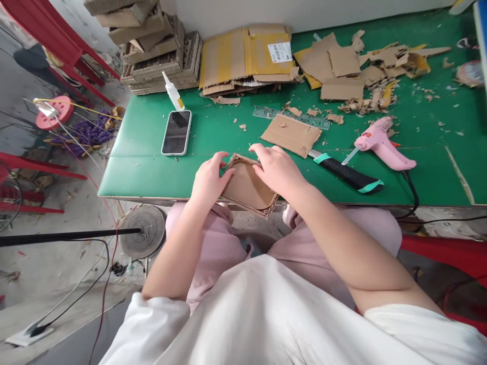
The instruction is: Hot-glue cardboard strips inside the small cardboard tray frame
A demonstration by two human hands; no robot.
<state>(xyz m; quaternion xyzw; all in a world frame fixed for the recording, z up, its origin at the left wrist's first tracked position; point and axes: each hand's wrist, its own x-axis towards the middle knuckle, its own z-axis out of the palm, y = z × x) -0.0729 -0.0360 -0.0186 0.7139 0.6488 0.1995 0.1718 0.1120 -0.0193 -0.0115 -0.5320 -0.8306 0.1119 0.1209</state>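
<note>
A small shallow cardboard tray (249, 187) with rough corrugated walls lies tilted at the front edge of the green table, its near corner reaching past the edge. My left hand (208, 180) grips its left wall, thumb at the inner side. On the far right wall is my right hand (279, 170), thumb inside the rim and fingers curled over the outside. Just beyond lies a flat cardboard piece (291, 133), partly over a clear ruler (327, 123). A black and teal utility knife (346, 173) touches its near corner.
A pink glue gun (388, 144) lies at the right, its cord dropping off the table (133, 172). Left of centre are a phone (177, 133) and a white-tipped glue bottle (174, 92). Behind stand stacked cardboard pieces (190, 61), a taped carton (228, 56) and scraps (344, 61).
</note>
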